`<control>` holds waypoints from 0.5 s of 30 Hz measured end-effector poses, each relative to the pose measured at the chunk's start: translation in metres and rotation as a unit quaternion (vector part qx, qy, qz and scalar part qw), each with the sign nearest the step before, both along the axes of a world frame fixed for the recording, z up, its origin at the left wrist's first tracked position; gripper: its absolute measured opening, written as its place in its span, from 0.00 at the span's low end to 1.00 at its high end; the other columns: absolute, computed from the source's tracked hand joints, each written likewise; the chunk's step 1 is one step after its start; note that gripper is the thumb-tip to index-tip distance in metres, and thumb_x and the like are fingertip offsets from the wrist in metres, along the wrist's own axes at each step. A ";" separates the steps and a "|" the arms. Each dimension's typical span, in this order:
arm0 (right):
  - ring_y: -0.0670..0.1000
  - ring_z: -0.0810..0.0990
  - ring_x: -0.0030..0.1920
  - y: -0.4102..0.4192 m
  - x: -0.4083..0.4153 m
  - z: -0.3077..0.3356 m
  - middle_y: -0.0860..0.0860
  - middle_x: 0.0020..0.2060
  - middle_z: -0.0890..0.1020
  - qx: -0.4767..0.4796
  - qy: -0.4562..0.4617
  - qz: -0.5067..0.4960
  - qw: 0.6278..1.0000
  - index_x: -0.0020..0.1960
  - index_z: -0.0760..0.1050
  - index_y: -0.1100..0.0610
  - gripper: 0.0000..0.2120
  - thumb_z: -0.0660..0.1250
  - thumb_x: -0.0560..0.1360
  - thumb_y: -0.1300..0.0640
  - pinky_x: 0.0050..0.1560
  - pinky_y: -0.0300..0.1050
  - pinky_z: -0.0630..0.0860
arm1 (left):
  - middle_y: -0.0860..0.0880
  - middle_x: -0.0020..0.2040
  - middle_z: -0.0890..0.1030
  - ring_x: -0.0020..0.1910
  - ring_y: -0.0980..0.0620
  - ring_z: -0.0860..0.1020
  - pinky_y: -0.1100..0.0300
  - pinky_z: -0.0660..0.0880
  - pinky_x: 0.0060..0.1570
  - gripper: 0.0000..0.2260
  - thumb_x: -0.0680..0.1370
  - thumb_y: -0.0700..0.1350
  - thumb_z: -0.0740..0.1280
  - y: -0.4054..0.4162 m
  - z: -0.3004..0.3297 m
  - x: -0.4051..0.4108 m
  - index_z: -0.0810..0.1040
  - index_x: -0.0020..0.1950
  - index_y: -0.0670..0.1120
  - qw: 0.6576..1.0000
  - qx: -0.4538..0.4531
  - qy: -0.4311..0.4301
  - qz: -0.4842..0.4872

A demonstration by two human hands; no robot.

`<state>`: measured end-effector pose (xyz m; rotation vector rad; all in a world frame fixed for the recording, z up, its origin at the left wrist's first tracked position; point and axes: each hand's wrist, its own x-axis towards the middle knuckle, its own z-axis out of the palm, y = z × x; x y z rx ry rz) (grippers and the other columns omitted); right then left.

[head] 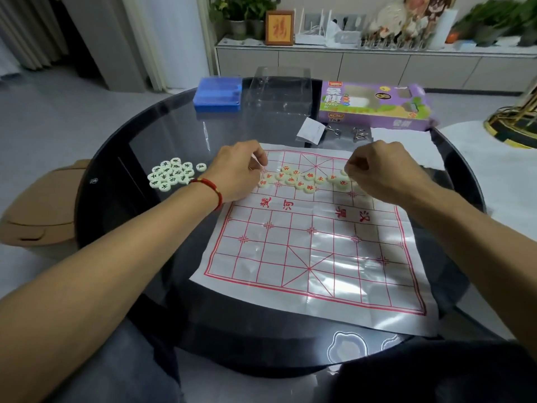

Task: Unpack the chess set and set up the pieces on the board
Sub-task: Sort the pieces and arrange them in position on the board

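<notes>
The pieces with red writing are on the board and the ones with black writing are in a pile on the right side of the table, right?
Nearly. In the head view the black-lettered pieces are piled on the table's left side, beside the left hand, not the right. The red-lettered pieces are on the board.

I held both arms extended forward, forearms bare. My left hand [238,173] was knuckles-up with fingers curled downward, a red cord around its wrist. My right hand [380,170] was likewise knuckles-up, fingers curled; whether either hand pinched anything was not discernible.
</notes>
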<state>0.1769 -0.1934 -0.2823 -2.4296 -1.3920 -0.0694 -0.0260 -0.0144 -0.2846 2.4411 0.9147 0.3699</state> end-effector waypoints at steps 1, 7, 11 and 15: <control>0.55 0.81 0.41 0.004 -0.007 0.000 0.57 0.44 0.85 0.003 -0.003 0.025 1.000 0.50 0.83 0.60 0.09 0.65 0.79 0.58 0.44 0.52 0.82 | 0.53 0.53 0.81 0.53 0.54 0.79 0.59 0.79 0.53 0.12 0.77 0.35 0.67 0.002 0.003 -0.010 0.78 0.55 0.51 1.000 -0.003 0.003 -0.009; 0.49 0.79 0.48 0.031 -0.071 0.002 0.52 0.56 0.83 -0.032 -0.025 0.219 0.975 0.61 0.81 0.54 0.11 0.66 0.80 0.53 0.47 0.43 0.79 | 0.59 0.44 0.78 0.45 0.60 0.77 0.74 0.68 0.42 0.10 0.77 0.37 0.66 0.008 0.006 -0.083 0.81 0.52 0.51 0.997 0.066 0.026 -0.008; 0.53 0.76 0.63 0.046 -0.112 -0.009 0.50 0.65 0.77 -0.092 -0.116 0.288 0.946 0.71 0.72 0.49 0.21 0.60 0.81 0.42 0.63 0.51 0.74 | 0.55 0.47 0.80 0.47 0.56 0.76 0.62 0.75 0.50 0.09 0.75 0.41 0.68 0.002 -0.004 -0.111 0.81 0.52 0.52 0.994 0.091 0.032 -0.049; 0.52 0.72 0.67 0.052 -0.134 -0.021 0.51 0.69 0.72 -0.126 -0.134 0.302 0.935 0.75 0.66 0.51 0.26 0.57 0.82 0.40 0.68 0.48 0.67 | 0.54 0.52 0.80 0.55 0.52 0.76 0.59 0.71 0.60 0.09 0.74 0.41 0.68 0.013 -0.011 -0.134 0.81 0.52 0.50 0.988 0.149 0.017 -0.044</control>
